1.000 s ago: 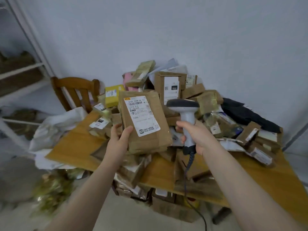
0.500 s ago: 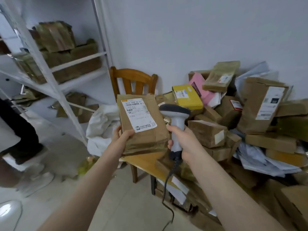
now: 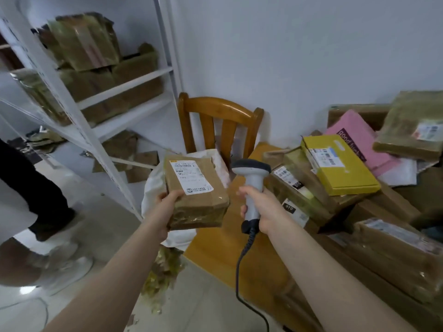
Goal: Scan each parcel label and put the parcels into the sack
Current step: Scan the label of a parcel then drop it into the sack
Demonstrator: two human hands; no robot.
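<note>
While the left hand [image 3: 167, 201] is gripping the parcel [image 3: 201, 207] by its near left corner, thumb lying on top beside the label [image 3: 190, 174] and fingers hidden underneath, the parcel is hanging in the air with its label facing up and its long axis running away from the person, tipping a little leftward. Right behind and beneath it the white sack [image 3: 152, 188] is showing, slumping between the chair [image 3: 215, 109] and the left edge of the table [image 3: 215, 255]. From the grip, then, the sack is lying straight ahead and down, and the left hand is by far the nearer one to it. The parcel is covering most of the sack, so where its mouth is opening cannot be told. The right hand [image 3: 262, 209] is closing round the handle of the scanner [image 3: 251, 168], holding it upright just right of the parcel and apart from it, head level with the label's far end; whether its window is facing the label I cannot tell. Once the label is scanned, the coming move is, in my judgement, asking only a short forward-and-down reach from the left hand, the right waiting beside the pile [image 3: 347, 173] on the table.
</note>
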